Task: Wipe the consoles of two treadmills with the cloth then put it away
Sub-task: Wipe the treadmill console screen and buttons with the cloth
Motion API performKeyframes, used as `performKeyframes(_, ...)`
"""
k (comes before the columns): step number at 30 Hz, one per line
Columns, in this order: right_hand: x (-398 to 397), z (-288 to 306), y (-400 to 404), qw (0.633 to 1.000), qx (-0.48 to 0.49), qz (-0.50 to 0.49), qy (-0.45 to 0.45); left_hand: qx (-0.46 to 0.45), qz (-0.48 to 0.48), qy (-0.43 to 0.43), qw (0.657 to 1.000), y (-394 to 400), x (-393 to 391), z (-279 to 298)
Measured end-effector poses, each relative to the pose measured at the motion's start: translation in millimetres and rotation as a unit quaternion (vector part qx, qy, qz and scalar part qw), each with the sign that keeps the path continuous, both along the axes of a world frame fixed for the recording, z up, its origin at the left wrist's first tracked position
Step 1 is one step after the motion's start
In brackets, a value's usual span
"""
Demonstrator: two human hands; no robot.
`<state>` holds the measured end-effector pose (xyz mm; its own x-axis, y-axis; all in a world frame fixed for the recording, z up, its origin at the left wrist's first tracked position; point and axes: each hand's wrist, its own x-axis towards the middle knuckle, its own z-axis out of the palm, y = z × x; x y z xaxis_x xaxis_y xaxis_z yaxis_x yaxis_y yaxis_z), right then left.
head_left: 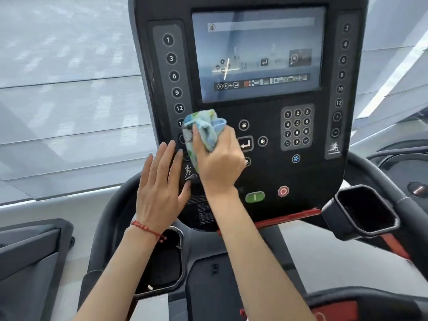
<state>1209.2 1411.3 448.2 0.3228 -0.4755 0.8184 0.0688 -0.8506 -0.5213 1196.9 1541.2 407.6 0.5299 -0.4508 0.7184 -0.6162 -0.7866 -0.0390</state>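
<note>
Two hands are working: our right hand (220, 163) is gripping the cloth (201, 133), wiping the console (266, 172); our left hand (159, 181) is resting flat, fingers straight; rightward keys probably next.

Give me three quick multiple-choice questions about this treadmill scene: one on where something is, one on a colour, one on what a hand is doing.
1. Where is the cloth on the console?
A. on the screen
B. below the screen, at the lower left buttons
C. in the cup holder

2. What colour is the octagonal button beside the green one?
A. red
B. yellow
C. blue

3. How is the left hand?
A. gripping the cloth
B. clenched in a fist
C. flat, fingers straight

Answers:
1 B: the cloth sits under the screen.
2 A: the octagonal button is red.
3 C: the left hand lies open; the right hand grips the cloth.
</note>
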Motion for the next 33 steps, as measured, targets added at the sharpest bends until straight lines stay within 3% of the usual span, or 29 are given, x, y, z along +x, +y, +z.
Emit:
performKeyframes(6, -2, -9, -11, 0.999, -0.037, -0.005, -0.006, 0.002, -0.01, 0.01, 1.0, 4, 0, -2)
performKeyframes(12, -16, -17, -75, 0.985, 0.121, -0.117, -0.047, 0.012, -0.016, 0.013, 1.0, 7, -1, -4)
performKeyframes(16, -17, -17, -60, 0.977, 0.165, -0.128, -0.039, 0.017, -0.03, 0.011, 0.999, 10, 0, -5)
performKeyframes(23, -28, -49, 20, 1.0, 0.027, -0.012, 0.006, 0.019, -0.05, 0.018, 0.998, 17, -3, -15)
performKeyframes(28, -29, -52, 10, 0.999, -0.031, -0.006, 0.016, 0.02, -0.058, 0.036, 0.997, 22, -9, -19)
performKeyframes(30, -31, -51, -8, 0.999, -0.021, -0.027, 0.007, 0.019, -0.052, 0.033, 0.998, 21, -10, -19)
performKeyframes(33, -36, -51, -53, 0.992, 0.071, -0.104, -0.019, 0.015, -0.044, 0.031, 0.998, 19, -11, -19)
